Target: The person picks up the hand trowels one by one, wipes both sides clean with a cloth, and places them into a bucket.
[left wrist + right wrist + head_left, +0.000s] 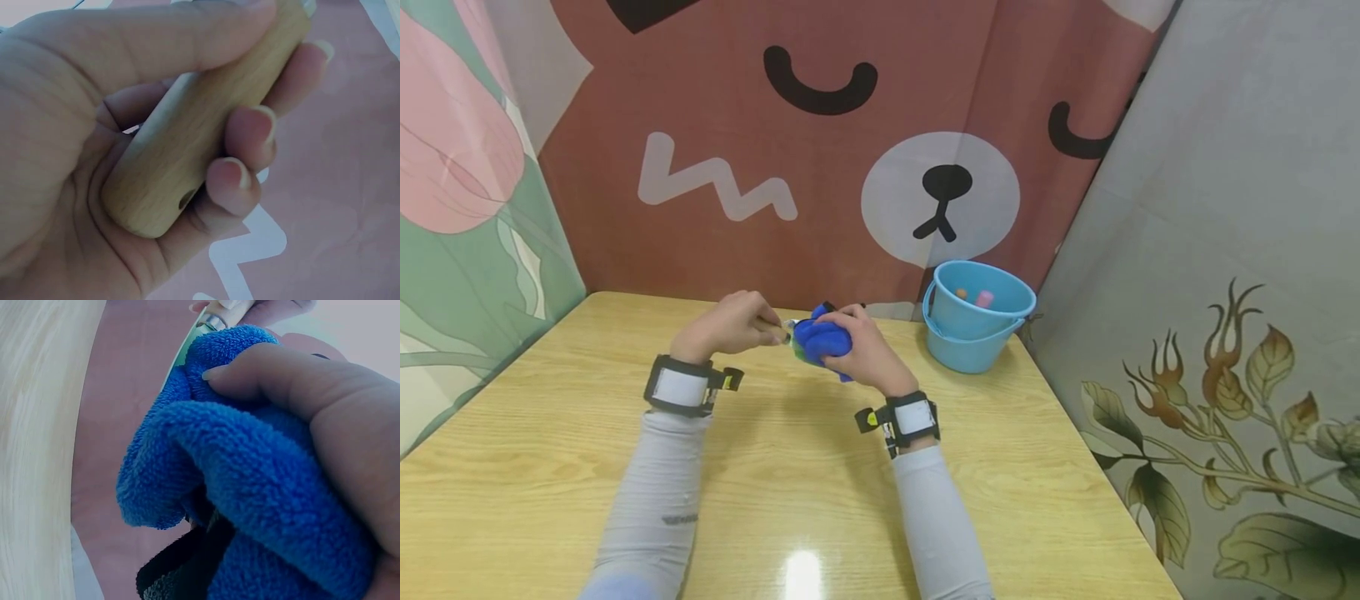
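Observation:
My left hand [730, 325] grips a smooth wooden handle [187, 131] with a small hole near its rounded end. Beyond the handle, the right wrist view shows a metal collar [212, 324] and a thin, pale green flat part [183, 353]. Most of that flat part is covered, so the tool's exact kind is unclear. A blue terry towel [250, 469] with a black edge [181, 562] is bunched around it. My right hand [871, 354] holds the towel, its thumb pressing the cloth close to the collar. Both hands are above the table's far side.
A light blue bucket [966, 354] with a handle stands at the table's far right, to the right of my right hand. Small orange [961, 293] and pink [985, 298] things show inside it. Printed curtains hang behind the wooden table [790, 475] and at both sides.

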Demonstrator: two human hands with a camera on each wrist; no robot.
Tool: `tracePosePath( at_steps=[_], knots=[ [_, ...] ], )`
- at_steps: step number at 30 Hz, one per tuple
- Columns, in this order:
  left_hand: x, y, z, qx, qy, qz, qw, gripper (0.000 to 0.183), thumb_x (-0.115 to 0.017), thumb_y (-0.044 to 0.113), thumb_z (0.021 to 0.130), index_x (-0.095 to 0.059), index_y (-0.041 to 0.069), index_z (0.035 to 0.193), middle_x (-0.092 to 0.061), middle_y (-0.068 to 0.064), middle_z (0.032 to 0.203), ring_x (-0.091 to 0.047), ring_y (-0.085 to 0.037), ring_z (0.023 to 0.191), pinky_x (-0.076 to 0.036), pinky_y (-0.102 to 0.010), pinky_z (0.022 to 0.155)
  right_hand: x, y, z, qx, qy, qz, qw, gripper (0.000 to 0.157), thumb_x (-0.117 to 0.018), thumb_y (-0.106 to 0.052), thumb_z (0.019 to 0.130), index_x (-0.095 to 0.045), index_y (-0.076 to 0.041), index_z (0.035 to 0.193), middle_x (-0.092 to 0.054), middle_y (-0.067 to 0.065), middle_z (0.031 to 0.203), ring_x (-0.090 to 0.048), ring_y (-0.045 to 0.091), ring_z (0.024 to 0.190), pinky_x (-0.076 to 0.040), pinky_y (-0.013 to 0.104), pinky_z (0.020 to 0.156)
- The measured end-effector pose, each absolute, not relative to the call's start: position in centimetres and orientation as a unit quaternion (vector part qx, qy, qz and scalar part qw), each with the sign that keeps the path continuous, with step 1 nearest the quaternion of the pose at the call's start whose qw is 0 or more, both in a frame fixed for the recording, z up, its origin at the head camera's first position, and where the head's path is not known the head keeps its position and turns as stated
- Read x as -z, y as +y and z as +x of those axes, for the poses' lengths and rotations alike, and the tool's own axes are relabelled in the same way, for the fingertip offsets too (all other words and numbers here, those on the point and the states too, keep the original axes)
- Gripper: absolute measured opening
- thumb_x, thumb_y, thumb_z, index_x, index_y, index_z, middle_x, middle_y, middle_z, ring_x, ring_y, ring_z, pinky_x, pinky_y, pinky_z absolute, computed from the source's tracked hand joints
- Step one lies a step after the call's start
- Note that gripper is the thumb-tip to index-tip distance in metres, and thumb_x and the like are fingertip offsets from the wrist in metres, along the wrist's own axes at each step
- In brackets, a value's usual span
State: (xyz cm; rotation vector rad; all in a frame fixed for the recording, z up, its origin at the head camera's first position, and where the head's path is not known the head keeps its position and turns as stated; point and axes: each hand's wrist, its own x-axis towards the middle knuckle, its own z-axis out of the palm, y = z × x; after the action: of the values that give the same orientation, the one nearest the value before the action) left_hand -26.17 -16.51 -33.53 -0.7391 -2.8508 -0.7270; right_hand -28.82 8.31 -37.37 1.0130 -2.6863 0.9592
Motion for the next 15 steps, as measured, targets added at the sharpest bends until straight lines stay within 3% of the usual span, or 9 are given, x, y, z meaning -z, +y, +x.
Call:
tracePosePath(
  at_steps=[8, 15],
  knots=[
    [33.49, -17.01, -26.12, 0.240, -0.938, -0.243, 0.063, 0.014, -0.078, 0.008, 0.089, -0.080, 0.001, 0.100, -0.077, -0.006, 0.094, -0.070, -0.018, 0.081, -0.058, -0.042, 0.077, 37.35, 8.60, -28.97, -0.323, -0.885, 0.330, 0.052, 0.057, -0.081, -0.017, 0.087, -0.059, -0.019, 0.139, -0.046, 0.012, 0.138, -0.051, 0.038, 0.127, -0.054, 0.054, 0.096],
    [33.51, -17.44, -26.10, 0.241, -0.939, -0.237, 0.066, 0.018, -0.077, 0.007, 0.089, -0.078, -0.004, 0.104, -0.077, -0.011, 0.098, -0.071, -0.022, 0.086, -0.058, -0.046, 0.080, 37.40, 8.89, -29.02, -0.322, -0.890, 0.318, 0.051, 0.057, -0.081, -0.017, 0.087, -0.059, -0.019, 0.140, -0.046, 0.010, 0.138, -0.050, 0.037, 0.128, -0.055, 0.054, 0.095]
  ],
)
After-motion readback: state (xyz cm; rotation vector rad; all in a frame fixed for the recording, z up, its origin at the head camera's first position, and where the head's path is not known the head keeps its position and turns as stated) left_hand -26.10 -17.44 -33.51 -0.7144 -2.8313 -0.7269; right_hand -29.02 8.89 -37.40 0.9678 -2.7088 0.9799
